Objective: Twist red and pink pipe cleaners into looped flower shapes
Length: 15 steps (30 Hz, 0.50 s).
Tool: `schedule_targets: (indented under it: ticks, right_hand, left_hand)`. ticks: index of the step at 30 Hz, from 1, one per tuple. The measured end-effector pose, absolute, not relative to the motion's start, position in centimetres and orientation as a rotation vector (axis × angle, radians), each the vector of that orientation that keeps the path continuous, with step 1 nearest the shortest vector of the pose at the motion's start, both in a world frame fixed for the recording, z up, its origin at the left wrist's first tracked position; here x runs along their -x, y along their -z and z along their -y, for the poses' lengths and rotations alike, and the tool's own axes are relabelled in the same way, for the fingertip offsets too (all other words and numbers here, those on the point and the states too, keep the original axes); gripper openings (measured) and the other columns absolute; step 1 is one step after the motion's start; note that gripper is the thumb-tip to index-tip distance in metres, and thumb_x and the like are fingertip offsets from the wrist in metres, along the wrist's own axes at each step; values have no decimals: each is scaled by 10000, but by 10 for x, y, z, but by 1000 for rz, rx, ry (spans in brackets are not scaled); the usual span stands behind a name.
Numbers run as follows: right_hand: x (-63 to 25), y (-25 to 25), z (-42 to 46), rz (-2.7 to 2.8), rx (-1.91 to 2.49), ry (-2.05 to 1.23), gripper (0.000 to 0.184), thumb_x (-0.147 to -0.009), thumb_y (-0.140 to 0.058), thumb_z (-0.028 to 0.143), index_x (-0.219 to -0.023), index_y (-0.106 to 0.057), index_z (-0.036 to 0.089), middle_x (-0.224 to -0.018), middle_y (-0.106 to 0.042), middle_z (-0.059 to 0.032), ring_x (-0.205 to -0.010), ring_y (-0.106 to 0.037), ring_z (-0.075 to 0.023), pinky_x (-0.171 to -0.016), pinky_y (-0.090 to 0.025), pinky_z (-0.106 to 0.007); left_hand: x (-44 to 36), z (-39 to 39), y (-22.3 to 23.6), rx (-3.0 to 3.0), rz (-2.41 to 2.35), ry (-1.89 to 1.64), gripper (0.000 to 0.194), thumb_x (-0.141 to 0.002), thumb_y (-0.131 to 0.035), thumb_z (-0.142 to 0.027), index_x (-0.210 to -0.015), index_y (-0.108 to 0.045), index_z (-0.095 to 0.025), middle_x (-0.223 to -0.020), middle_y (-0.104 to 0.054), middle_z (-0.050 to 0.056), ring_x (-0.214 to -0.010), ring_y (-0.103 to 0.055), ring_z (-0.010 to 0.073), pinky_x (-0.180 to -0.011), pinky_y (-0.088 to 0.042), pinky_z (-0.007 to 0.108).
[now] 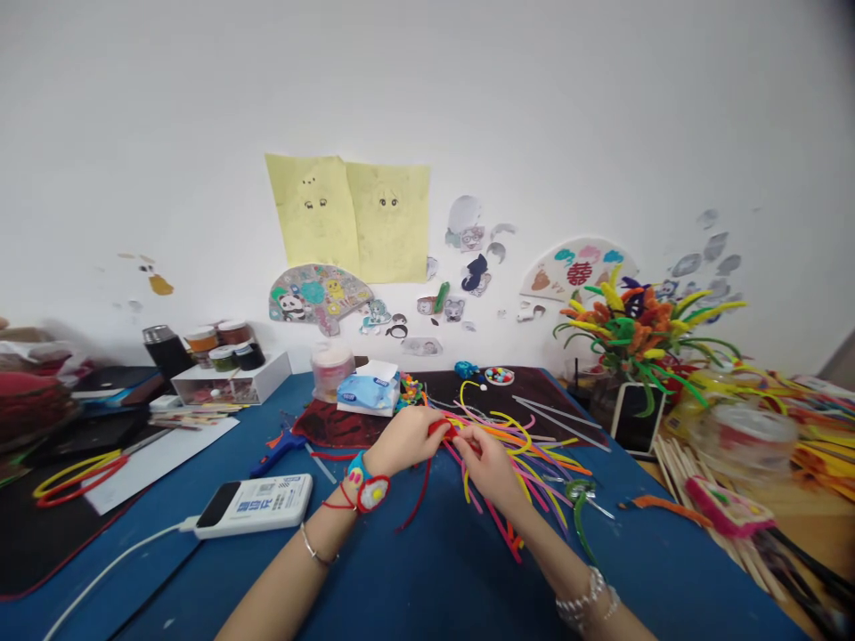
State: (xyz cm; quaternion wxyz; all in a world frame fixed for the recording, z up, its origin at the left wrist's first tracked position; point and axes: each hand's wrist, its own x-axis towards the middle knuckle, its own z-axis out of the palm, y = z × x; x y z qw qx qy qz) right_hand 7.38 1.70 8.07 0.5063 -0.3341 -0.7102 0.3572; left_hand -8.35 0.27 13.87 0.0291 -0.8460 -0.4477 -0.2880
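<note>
A red pipe cleaner (420, 500) hangs down toward the blue tabletop from between my two hands. My left hand (409, 440) pinches its upper part, where the red forms a small bunched piece. Close against it, my right hand (491, 465) grips the other side of that red piece with thumb and forefinger. The exact shape between the fingertips is partly hidden. Just beyond and beneath my hands spreads a loose heap of coloured pipe cleaners (534, 450) in yellow, pink, orange and purple.
A blue glue gun (277, 451) and a white power bank (257, 506) with a cable lie left. Behind stand a tissue pack (367, 394) and a round tub (332, 369). At right are a pipe-cleaner bouquet (634, 329), a phone (636, 418) and wooden sticks (714, 516).
</note>
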Motion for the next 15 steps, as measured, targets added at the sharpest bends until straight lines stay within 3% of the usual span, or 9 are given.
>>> schedule_targets:
  ticks: [3,10,12,15]
  right_hand:
    - [-75,-82,-17,1749,858,-686,221,-805,-466,353,-703,-526,167,-690,-528,-14,-650,-485,-143,-614,-380,-257]
    - [-80,-82,-31,1748,867,-1031,324,-825,-390,428,-761,-570,166,-606,-504,11,-529,-447,-113,-500,-356,-230]
    - [-84,-82,-35,1748,881,-1001,344,-822,-390,433,-756,-595,164,-618,-528,-2,-562,-477,-129,-524,-374,-242]
    - [-89,-83,-39,1742,900,-924,340,-806,-415,431,-753,-619,165,-676,-588,-27,-653,-534,-169,-582,-404,-268]
  left_hand:
    - [83,-11,-131,2653,1490,1052,283,-837,-399,-278,-703,-610,-146,-606,-589,6,-536,-490,95,-534,-335,205]
    - [80,-30,-128,2928,1717,1424,324,-800,-449,-389,-893,-609,-124,-643,-601,10,-469,-472,83,-461,-358,193]
    - [75,-31,-130,2931,1635,1405,334,-825,-407,-379,-929,-611,-136,-709,-622,24,-530,-508,94,-504,-387,199]
    - [66,-32,-129,2791,1513,1322,331,-856,-354,-329,-837,-630,-147,-753,-628,32,-658,-546,115,-625,-415,222]
